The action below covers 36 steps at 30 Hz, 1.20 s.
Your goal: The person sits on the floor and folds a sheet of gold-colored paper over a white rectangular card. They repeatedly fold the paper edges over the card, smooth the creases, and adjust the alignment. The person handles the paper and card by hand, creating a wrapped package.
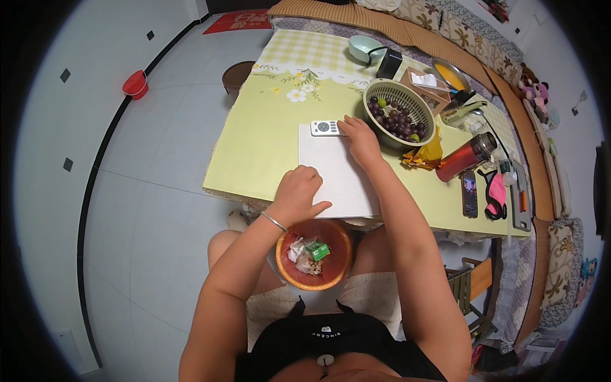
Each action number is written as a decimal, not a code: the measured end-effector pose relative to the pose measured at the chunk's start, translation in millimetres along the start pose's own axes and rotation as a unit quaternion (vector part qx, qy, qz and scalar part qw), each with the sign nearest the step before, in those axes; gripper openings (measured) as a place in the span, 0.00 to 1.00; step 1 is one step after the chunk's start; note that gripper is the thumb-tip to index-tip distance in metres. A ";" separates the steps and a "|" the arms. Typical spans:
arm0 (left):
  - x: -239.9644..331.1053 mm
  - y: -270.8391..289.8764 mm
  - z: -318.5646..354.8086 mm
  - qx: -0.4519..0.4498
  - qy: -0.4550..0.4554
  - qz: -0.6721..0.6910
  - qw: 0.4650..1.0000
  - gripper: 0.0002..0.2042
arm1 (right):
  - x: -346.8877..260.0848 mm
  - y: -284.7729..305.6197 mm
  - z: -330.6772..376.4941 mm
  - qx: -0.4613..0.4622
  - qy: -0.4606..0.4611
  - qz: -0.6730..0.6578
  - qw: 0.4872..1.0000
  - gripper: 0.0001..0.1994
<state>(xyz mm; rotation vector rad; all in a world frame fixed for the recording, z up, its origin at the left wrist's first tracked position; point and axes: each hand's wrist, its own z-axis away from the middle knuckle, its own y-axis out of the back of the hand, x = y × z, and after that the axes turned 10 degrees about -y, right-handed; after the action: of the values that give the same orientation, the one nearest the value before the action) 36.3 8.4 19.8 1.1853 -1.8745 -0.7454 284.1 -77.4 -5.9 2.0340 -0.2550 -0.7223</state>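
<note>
A white sheet or thin board [344, 178] lies at the table's near edge. Across its top left lies a white remote control [323, 128] with grey buttons. The fingers of my right hand [361, 141] close on the remote's right end; the thumb is hidden from view. My left hand [298, 194] rests over the sheet's left edge, fingers loosely bent and thumb stretched out to the right, with nothing seen in it. Just beyond my right hand stands a green colander [373, 95] of dark grapes [398, 121].
Below the table edge, between my legs, stands an orange bin [284, 270] with rubbish. Right of the colander are a yellow wrapper [425, 153], a red flask [461, 159], a phone [469, 194] and a tissue box [433, 95]. A pale bowl [363, 48] sits at the back.
</note>
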 end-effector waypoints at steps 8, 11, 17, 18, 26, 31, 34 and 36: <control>17.0 7.8 5.1 -0.070 -0.027 0.042 0.996 0.24 | -25.2 42.1 76.4 0.002 -0.130 -0.161 0.978 0.16; 23.5 8.7 8.3 -0.103 -0.026 0.038 0.994 0.19 | -23.8 60.0 109.7 -0.145 -0.297 -0.364 0.871 0.14; 21.7 -3.5 16.3 -0.034 -0.026 0.084 0.996 0.06 | -12.7 84.1 131.9 -0.171 -0.114 -0.279 0.938 0.12; 22.0 -6.3 15.2 -0.021 -0.014 0.083 0.996 0.04 | -9.7 85.3 131.3 -0.178 -0.094 -0.274 0.940 0.12; 18.3 -4.2 0.3 0.016 0.224 0.240 0.944 0.06 | 13.9 100.4 121.5 -0.273 -0.083 -0.402 0.870 0.20; -0.1 -2.4 -7.1 -0.023 0.318 0.383 0.867 0.08 | 20.0 74.6 126.8 -0.211 -0.257 -0.521 0.786 0.11; -7.6 6.5 -13.7 0.001 0.293 0.328 0.898 0.12 | 16.6 69.1 116.9 -0.158 -0.287 -0.415 0.849 0.10; -22.2 -7.0 -1.9 0.072 0.244 0.276 0.927 0.17 | 2.2 55.9 110.0 -0.064 -0.295 -0.417 0.857 0.10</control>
<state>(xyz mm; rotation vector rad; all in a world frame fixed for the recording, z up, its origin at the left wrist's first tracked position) 47.0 26.0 8.5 0.7654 -1.7191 0.0056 227.3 -186.9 -3.6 1.6914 0.3667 -1.8528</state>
